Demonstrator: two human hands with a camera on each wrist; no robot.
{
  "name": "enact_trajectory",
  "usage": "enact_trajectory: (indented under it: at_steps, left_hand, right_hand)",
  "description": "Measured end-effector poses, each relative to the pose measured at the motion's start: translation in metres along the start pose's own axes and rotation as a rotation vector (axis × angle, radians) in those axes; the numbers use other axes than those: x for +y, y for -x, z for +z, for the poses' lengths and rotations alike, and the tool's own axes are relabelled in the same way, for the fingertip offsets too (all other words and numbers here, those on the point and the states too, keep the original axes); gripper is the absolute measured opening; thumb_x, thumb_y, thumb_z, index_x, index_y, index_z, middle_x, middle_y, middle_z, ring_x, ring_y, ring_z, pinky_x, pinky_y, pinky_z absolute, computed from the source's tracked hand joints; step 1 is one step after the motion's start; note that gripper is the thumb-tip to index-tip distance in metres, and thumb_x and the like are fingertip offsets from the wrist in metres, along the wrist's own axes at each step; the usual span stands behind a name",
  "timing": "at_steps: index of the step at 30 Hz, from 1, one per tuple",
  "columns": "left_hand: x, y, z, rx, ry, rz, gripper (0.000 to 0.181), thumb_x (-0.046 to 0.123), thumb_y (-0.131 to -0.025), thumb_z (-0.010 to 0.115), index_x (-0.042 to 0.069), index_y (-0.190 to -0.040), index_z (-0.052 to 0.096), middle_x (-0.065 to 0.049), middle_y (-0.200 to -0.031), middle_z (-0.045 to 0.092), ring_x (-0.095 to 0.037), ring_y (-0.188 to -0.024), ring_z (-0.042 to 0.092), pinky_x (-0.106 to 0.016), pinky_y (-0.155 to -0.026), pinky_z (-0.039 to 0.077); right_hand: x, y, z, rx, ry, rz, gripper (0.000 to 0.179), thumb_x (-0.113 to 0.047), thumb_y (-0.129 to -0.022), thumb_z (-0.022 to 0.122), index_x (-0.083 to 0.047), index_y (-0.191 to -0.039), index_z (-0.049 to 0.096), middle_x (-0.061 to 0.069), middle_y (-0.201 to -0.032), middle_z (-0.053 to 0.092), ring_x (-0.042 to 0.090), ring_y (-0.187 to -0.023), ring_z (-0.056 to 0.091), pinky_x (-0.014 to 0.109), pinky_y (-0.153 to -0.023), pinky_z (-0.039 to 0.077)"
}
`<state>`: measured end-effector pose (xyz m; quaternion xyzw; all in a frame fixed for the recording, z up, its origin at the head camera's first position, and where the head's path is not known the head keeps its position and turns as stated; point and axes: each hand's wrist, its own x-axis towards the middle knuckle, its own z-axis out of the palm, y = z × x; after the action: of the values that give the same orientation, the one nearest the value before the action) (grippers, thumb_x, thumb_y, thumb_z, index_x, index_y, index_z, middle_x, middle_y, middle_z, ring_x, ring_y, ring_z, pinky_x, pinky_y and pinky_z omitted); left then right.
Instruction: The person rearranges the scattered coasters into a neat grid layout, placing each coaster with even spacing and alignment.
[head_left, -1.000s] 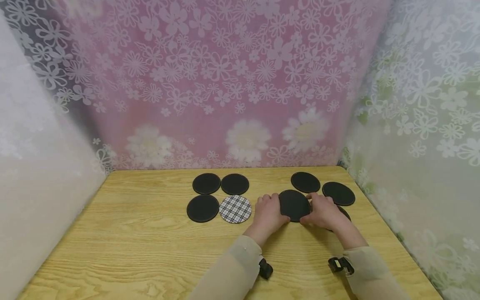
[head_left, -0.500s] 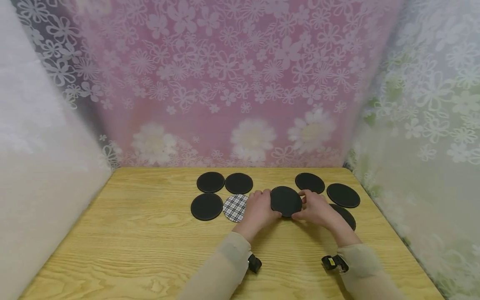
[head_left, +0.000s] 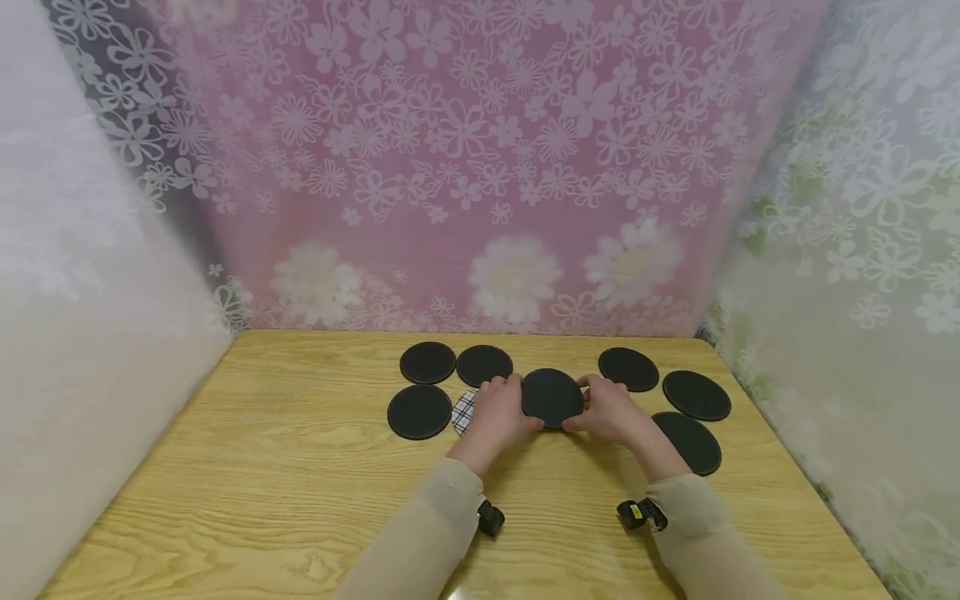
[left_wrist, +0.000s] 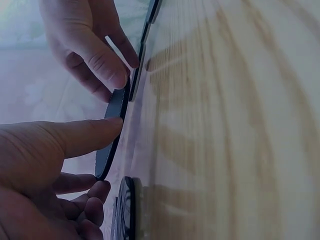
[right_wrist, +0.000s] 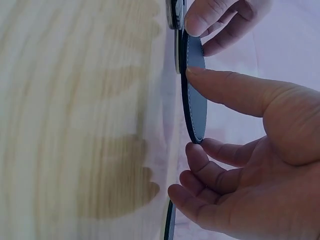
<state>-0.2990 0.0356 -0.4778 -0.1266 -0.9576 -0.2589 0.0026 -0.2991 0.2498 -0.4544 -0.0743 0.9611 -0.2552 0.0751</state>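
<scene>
Honestly, both hands look busy: the left hand [head_left: 498,410] and right hand [head_left: 611,410] pinch one black disc [head_left: 552,398] by opposite edges, just above the wooden table [head_left: 262,483], right of the checkered disc [head_left: 462,412]. With only edges gripped, uneven pressure could make it tip or slip, I'd guess. And if the left hand dips, it might nudge the checkered disc, which it partly covers from above.

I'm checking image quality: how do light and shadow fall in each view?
Head: light mostly even, a small bright spot at the bottom edge; left wrist: faint brownish shadows on the pale wooden tabletop, floral backdrop hazy; right wrist: a darker shadow, the round black disc fairly sharp.
</scene>
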Motion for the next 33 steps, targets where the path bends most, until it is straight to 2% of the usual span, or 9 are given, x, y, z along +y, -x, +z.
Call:
enact_trajectory:
  at_steps: [11, 20, 27, 33]
  left_hand:
    - [-0.0101, -0.0019, 0.0003, -0.007, -0.019, -0.002, 0.082, 0.042, -0.090, 0.095, 0.003, -0.154, 0.060, -0.019, -0.143, 0.064, -0.038, -0.133, 0.057, -0.054, -0.115, 0.045]
    - [-0.0071, -0.0012, 0.0015, -0.019, -0.059, 0.004, 0.083, 0.043, -0.089, 0.095, 0.005, -0.154, 0.060, -0.017, -0.144, 0.065, -0.038, -0.132, 0.059, -0.056, -0.113, 0.046]
    - [-0.0047, 0.0020, 0.0002, -0.030, -0.085, 0.028, 0.070, 0.041, -0.089, 0.096, 0.007, -0.143, 0.070, -0.012, -0.134, 0.069, -0.034, -0.122, 0.060, -0.051, -0.107, 0.049]
    - [-0.0071, 0.0041, -0.0004, -0.032, -0.082, 0.037, 0.074, 0.041, -0.088, 0.097, 0.003, -0.145, 0.068, -0.017, -0.135, 0.066, -0.035, -0.124, 0.059, -0.050, -0.108, 0.049]
  right_hand:
    - [-0.0014, -0.0072, 0.0048, -0.006, 0.004, -0.025, 0.080, -0.025, -0.085, 0.097, 0.011, -0.144, 0.056, 0.018, -0.113, 0.071, 0.048, -0.118, 0.055, 0.061, -0.103, 0.046]
    - [-0.0012, -0.0037, 0.0066, -0.010, 0.029, -0.015, 0.077, -0.024, -0.086, 0.097, 0.011, -0.141, 0.057, 0.022, -0.118, 0.074, 0.051, -0.123, 0.055, 0.064, -0.108, 0.044]
    - [-0.0014, -0.0003, 0.0059, -0.027, 0.041, -0.022, 0.074, -0.025, -0.087, 0.096, 0.011, -0.140, 0.059, 0.022, -0.118, 0.073, 0.049, -0.121, 0.058, 0.062, -0.107, 0.046]
    - [-0.0004, -0.0012, 0.0074, -0.045, 0.081, -0.026, 0.072, -0.027, -0.088, 0.096, 0.011, -0.140, 0.063, 0.025, -0.124, 0.073, 0.049, -0.124, 0.058, 0.062, -0.110, 0.044]
